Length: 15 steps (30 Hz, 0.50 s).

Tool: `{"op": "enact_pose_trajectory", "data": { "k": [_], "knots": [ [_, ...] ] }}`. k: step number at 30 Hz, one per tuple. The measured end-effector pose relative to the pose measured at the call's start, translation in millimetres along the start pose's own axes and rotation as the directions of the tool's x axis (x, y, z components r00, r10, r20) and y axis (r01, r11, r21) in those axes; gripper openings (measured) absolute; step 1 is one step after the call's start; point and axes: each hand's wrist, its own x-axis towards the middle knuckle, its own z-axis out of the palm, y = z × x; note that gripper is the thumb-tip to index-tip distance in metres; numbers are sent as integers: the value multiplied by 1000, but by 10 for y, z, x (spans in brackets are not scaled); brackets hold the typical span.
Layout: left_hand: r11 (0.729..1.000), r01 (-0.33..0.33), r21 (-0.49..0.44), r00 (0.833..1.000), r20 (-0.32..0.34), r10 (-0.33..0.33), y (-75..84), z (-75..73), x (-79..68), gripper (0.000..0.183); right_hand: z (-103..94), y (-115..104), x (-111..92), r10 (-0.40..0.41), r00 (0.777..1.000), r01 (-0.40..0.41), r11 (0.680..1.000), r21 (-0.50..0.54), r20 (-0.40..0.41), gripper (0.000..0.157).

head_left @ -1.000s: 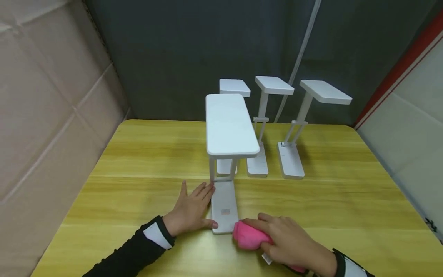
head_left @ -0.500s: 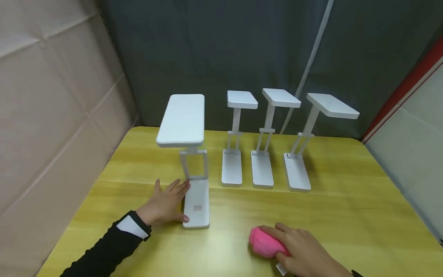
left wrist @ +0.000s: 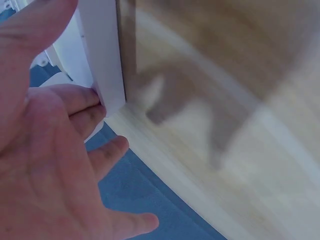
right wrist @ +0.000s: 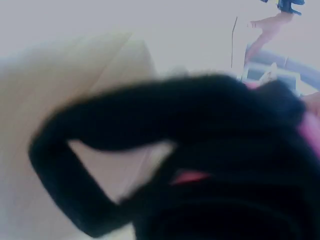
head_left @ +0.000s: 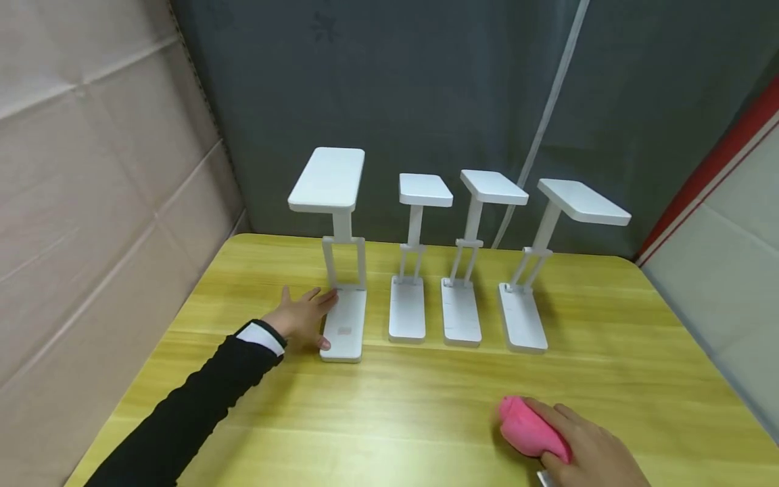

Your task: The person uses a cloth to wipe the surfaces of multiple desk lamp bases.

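A white folding desk lamp (head_left: 345, 331) stands unfolded at the left of the table, its flat head raised over the back edge. My left hand (head_left: 298, 319) lies along the left side of its base, fingers spread, with the thumb and fingertips touching the base. Seen from the left wrist, the fingers (left wrist: 77, 107) reach against the lamp's white edge (left wrist: 105, 50). My right hand (head_left: 590, 446) grips a bunched pink cloth (head_left: 529, 429) near the front right of the table. Dark blurred material covers most of the right wrist view.
To the right of that lamp, three more white lamps (head_left: 408, 318) (head_left: 460, 318) (head_left: 523, 325) stand in a row. Under them is a yellow wood-grain table (head_left: 389, 406). A dark curtain (head_left: 365, 81) hangs behind, and a pale wall (head_left: 109, 169) rises at left.
The left hand has slid the lamp left, then back, from in front of the others to the row's left end. The right hand has moved right with the pink cloth, away from the lamp.
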Motion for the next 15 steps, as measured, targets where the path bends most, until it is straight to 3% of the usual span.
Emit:
{"op": "enact_pose_trajectory", "data": {
  "k": [7,13,15],
  "knots": [
    [1000,-2,7,1000,26,2,-47,-106,205,98,-177,406,-108,67,983,-86,990,-110,-168,67],
    [1000,-4,-16,1000,13,5,-64,-111,221,98,-247,607,-77,113,958,-177,956,-234,-262,72],
    [1000,-3,-13,1000,-11,3,-67,-83,201,96,-206,633,-30,74,951,-167,941,-294,-301,73]
  ]
}}
